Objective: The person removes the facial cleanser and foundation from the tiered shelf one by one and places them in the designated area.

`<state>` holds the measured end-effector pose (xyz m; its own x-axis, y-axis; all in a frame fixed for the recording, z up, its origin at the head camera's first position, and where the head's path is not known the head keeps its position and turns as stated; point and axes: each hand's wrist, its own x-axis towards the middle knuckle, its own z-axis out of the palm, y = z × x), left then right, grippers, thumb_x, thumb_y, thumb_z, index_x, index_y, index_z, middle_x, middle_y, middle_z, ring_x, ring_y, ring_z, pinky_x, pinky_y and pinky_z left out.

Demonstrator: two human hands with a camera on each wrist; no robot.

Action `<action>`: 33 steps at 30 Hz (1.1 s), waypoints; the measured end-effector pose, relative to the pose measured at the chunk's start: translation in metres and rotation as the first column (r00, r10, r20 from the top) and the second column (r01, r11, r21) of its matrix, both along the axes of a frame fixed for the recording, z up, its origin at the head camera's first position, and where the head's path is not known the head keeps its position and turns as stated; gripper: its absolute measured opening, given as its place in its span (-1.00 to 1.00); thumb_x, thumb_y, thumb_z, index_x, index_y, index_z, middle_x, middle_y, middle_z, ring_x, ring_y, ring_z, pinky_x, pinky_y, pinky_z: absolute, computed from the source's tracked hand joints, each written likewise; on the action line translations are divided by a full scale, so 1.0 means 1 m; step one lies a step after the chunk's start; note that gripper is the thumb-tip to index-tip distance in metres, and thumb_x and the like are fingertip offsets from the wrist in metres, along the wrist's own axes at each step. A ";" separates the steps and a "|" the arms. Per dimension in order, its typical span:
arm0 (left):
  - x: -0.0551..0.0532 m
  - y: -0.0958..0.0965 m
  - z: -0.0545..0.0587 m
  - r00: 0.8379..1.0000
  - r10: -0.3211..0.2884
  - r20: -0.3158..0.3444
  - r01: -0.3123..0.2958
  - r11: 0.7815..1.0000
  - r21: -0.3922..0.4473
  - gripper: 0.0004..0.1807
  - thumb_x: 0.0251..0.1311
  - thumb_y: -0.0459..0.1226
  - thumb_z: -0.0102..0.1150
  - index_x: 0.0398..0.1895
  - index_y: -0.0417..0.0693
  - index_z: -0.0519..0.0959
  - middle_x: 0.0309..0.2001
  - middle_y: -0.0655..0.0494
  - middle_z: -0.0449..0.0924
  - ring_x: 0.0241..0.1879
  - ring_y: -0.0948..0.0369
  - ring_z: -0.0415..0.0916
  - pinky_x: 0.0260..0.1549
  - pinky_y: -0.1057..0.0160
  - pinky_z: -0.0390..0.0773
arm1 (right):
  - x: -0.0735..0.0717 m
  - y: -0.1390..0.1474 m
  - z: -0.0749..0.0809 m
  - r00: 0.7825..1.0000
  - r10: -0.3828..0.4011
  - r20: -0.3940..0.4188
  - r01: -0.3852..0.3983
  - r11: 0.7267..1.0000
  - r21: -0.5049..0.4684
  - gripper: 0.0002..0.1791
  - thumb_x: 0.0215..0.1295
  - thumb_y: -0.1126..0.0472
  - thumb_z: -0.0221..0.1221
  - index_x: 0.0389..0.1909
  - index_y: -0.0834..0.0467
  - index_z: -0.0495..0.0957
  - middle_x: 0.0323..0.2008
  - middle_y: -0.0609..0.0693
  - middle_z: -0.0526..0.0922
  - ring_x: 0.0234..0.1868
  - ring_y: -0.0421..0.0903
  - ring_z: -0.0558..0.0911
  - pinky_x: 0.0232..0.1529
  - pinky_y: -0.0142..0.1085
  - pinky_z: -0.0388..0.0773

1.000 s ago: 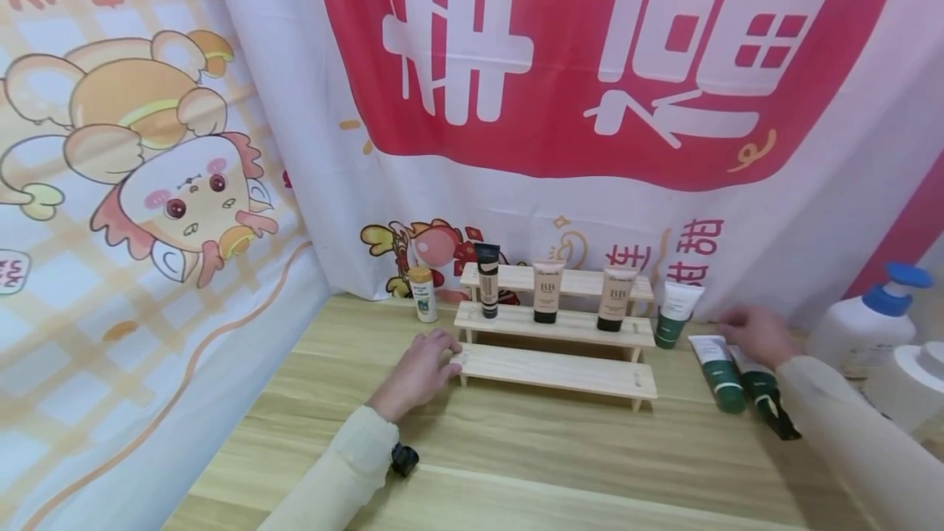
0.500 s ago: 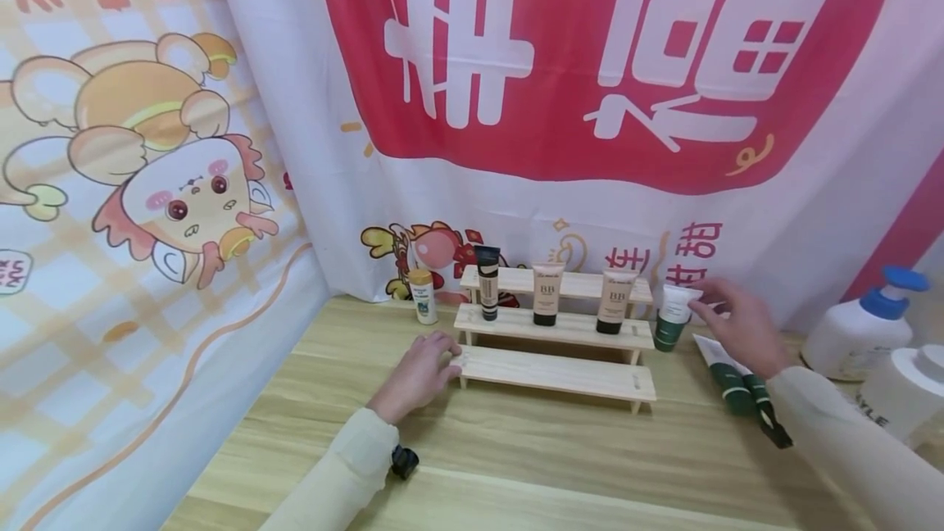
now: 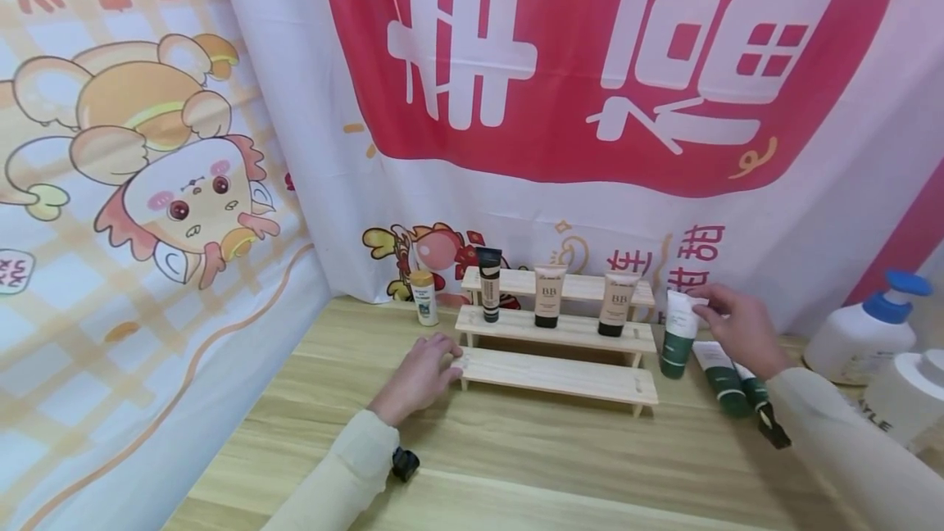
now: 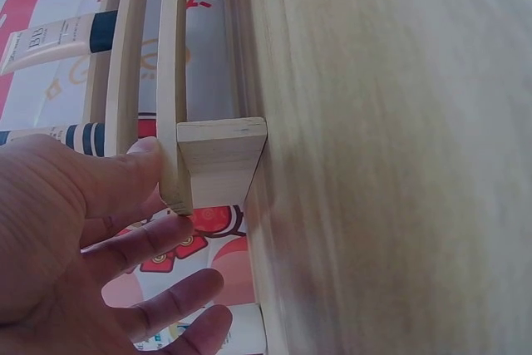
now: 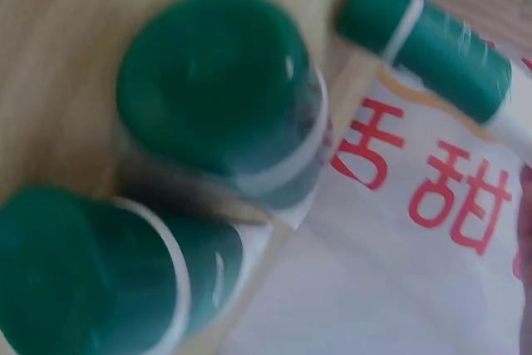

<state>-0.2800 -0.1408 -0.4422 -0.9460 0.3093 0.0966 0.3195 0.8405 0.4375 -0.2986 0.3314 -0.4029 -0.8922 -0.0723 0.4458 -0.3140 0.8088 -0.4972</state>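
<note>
My left hand (image 3: 420,375) holds the left end of the lowest step of a three-tier wooden rack (image 3: 553,371), thumb and index finger at the board's end in the left wrist view. With its fingertips, my right hand (image 3: 741,326) pinches the white top end of a white-and-green squeeze tube (image 3: 678,334), upright just right of the rack. Two more green-and-white tubes (image 3: 723,383) lie beneath that hand; their green caps (image 5: 216,81) loom blurred in the right wrist view. On the middle step stand a black-and-beige tube (image 3: 490,285) and two BB cream tubes (image 3: 548,297) (image 3: 618,306).
A small white bottle with a gold cap (image 3: 424,299) stands left of the rack. At the right are a blue-topped pump bottle (image 3: 859,334) and a white container (image 3: 907,400). A black object (image 3: 773,428) lies near the right sleeve. Printed cloth (image 3: 590,187) hangs behind.
My right hand has moved left from the lying tubes to the standing tube, gripped its top and shifted it slightly towards me. The left hand stays at the rack.
</note>
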 end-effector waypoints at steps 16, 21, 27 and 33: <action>0.003 -0.003 0.000 1.000 0.010 -0.005 -0.010 1.000 0.006 -0.73 0.20 -0.18 0.24 -0.05 0.00 0.54 0.06 0.10 0.46 0.02 0.09 0.33 0.02 0.09 0.41 | -0.027 0.001 -0.014 0.929 0.117 0.351 -0.139 0.989 0.038 -0.76 0.24 0.34 0.19 -0.10 0.36 0.58 -0.25 0.16 0.62 -0.34 -0.01 0.55 -0.36 -0.16 0.53; 0.003 -0.001 0.000 1.000 -0.011 -0.019 0.011 1.000 0.002 -0.70 0.21 -0.19 0.23 -0.02 -0.05 0.53 0.07 0.07 0.45 0.04 0.06 0.33 0.05 0.07 0.40 | -0.036 0.003 -0.027 0.914 0.094 0.394 -0.118 0.992 0.037 -0.80 0.20 0.34 0.21 -0.19 0.35 0.60 -0.32 0.11 0.63 -0.35 -0.02 0.56 -0.35 -0.15 0.52; 0.004 0.001 0.000 1.000 -0.015 -0.009 0.015 1.000 0.012 -0.68 0.21 -0.18 0.22 0.01 -0.06 0.53 0.07 0.07 0.45 0.05 0.05 0.34 0.05 0.06 0.40 | -0.037 0.003 -0.029 0.922 0.058 0.382 -0.090 0.994 0.066 -0.83 0.16 0.34 0.24 -0.24 0.33 0.62 -0.31 0.16 0.64 -0.25 0.10 0.57 -0.23 -0.01 0.49; 0.001 -0.001 -0.001 1.000 -0.009 -0.014 0.009 1.000 0.001 -0.67 0.20 -0.17 0.23 0.01 -0.05 0.53 0.07 0.08 0.45 0.04 0.06 0.34 0.05 0.08 0.40 | -0.030 0.001 -0.018 0.945 0.062 0.321 -0.080 0.996 0.044 -0.75 0.24 0.28 0.22 -0.14 0.37 0.60 -0.22 0.25 0.63 -0.19 0.17 0.57 -0.23 0.02 0.51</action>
